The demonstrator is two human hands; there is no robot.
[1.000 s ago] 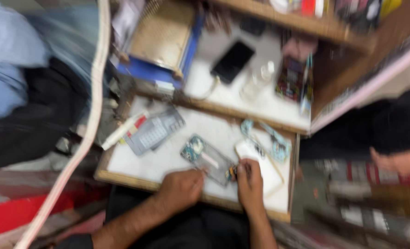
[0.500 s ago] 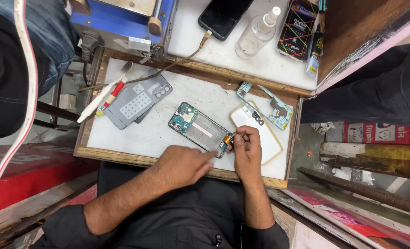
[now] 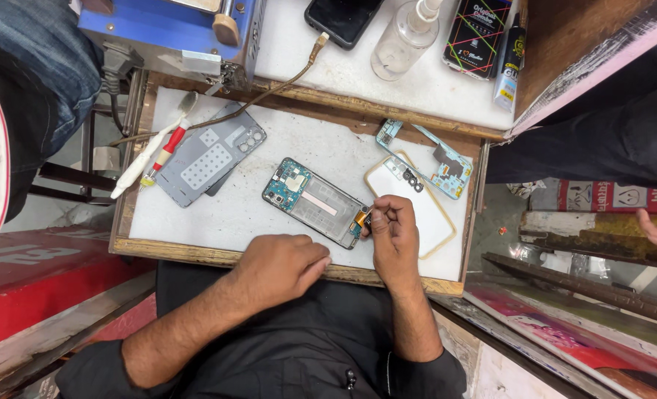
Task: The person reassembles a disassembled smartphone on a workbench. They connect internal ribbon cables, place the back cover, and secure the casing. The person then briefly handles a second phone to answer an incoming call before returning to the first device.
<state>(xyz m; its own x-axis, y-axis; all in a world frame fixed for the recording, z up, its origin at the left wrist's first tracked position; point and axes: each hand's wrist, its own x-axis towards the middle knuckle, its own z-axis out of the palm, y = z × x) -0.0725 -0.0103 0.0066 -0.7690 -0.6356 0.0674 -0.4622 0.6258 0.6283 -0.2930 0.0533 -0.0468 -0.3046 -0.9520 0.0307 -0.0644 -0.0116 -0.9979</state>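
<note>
The opened phone (image 3: 315,202) lay with its back cover removed near the middle of the white work board (image 3: 217,214), turned at an angle, with the green circuit part at its upper left end. At its lower right end there was a small orange part (image 3: 361,219). The right hand (image 3: 392,238) was at this end, and its fingertips were pinched narrowly on a thin tool whose tip touched the orange part; the tool itself was too small to see clearly. The left hand (image 3: 280,266) rested on the front wooden edge of the board, loosely curled and holding nothing, just beside the phone.

To the right of the phone lay a clear phone case (image 3: 424,214), and above it a light blue phone frame (image 3: 439,159). To the left lay a grey back cover (image 3: 208,153) and a red and white tool (image 3: 154,151). Further up stood a blue machine (image 3: 158,29), a black phone (image 3: 341,16) with a cable, and a clear bottle (image 3: 404,41).
</note>
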